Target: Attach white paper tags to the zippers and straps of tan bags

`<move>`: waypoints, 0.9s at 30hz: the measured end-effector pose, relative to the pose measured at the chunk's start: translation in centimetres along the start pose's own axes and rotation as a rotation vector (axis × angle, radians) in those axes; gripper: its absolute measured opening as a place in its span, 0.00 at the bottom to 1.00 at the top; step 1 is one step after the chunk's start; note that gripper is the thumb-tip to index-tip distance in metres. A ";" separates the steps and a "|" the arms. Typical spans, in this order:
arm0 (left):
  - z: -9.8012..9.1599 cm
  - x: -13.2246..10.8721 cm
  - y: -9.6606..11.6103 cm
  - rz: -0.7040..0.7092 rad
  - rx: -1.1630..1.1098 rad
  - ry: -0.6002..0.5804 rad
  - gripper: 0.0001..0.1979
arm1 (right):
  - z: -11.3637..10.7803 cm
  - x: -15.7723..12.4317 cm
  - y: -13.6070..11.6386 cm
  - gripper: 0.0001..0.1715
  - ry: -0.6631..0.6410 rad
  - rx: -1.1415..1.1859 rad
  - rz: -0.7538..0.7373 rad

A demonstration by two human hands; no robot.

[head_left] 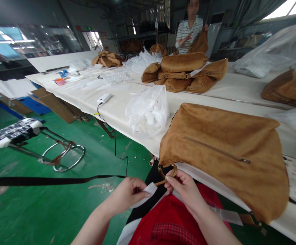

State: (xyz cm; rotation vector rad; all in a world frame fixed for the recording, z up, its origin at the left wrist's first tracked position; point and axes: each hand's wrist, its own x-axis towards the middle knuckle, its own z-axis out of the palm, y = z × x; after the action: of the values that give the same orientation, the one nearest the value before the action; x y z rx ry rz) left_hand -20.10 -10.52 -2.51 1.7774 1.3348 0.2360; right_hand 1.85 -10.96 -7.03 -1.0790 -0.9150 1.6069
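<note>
A large tan suede bag (221, 139) lies on its side at the table's near edge, its zipped slit facing up. From its left corner a thin tan strap (160, 182) hangs over my lap. My right hand (183, 187) pinches this strap close to the bag's corner. My left hand (129, 195) is closed on a white wrapping sheet (151, 189), thumb on top, where the strap's end runs into it. How far the sheet goes round the strap is hidden. A second strap end with clear wrapping (227, 216) dangles below the bag's right side.
Behind the bag are a crumpled clear plastic bag (149, 110), a white power strip (104, 98) with a black cable, and a pile of tan bags (185, 73). Across the table stands a person (188, 34) holding a tan bag. A stool (17, 131) stands on the green floor at left.
</note>
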 end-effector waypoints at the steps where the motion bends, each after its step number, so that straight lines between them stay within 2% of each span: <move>1: 0.1 0.1 -0.1 0.006 0.009 0.008 0.13 | 0.1 0.0 -0.1 0.22 0.005 0.009 0.001; 8: -0.2 0.3 -0.8 0.091 0.083 0.134 0.10 | 0.1 0.0 -0.3 0.21 0.025 0.055 0.009; 13: 0.6 0.7 -0.3 0.118 0.027 0.140 0.12 | 1.2 0.7 1.8 0.22 -0.030 0.036 0.048; 16: 1.4 1.2 -0.1 0.128 -0.012 0.181 0.13 | 1.8 0.9 2.7 0.21 -0.029 0.008 0.016; 18: 1.4 1.3 -0.2 0.145 -0.030 0.207 0.11 | 1.7 0.9 2.7 0.22 -0.005 0.053 0.064; 21: 1.0 1.1 -0.6 0.190 -0.008 0.217 0.10 | 1.0 0.9 2.1 0.26 -0.002 0.170 0.223; 24: 0.6 1.0 -0.9 0.186 0.043 0.235 0.12 | 1.1 1.3 2.2 0.27 0.034 0.207 0.241; 27: 0.8 1.0 -0.9 0.109 0.071 0.290 0.15 | 2.4 2.3 3.2 0.29 0.064 0.169 0.241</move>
State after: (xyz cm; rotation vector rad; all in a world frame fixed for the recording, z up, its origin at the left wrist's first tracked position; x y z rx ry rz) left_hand -19.83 -10.03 -4.02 1.9325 1.4629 0.5290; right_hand -1.69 -9.78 -9.73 -1.1473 -0.6121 1.7999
